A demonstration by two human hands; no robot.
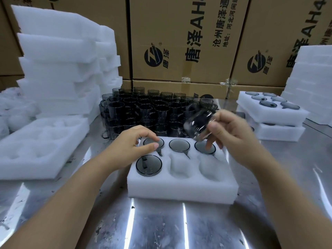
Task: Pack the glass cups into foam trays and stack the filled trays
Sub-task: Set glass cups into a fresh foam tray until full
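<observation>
A white foam tray [181, 191] with six round pockets lies on the shiny metal table [161, 227] in front of the person. Four pockets hold smoky glass cups set upside down: the back-left cup [154, 143], the back-middle cup [179, 145], the back-right cup [203, 149] and the front-left cup [148, 165]. The front-middle pocket [179, 168] and the front-right pocket [209, 168] hold nothing. The left hand [129, 146] is on the back-left cup, its thumb and bent fingers pinching the cup's upturned base. The right hand [231, 133] grips another cup [199, 123], tilted and blurred, in the air above the back-right corner of the tray, with one finger reaching down towards the back-right cup. Behind the tray stands a dense cluster of loose glass cups [143, 108]. To the left lies an empty foam tray [39, 146] before a tall pile of foam trays [59, 60]. To the right, filled trays [269, 112] are stacked one on another, with more foam [312, 78] piled beyond them. Printed cardboard cartons [179, 42] form a wall at the back.
</observation>
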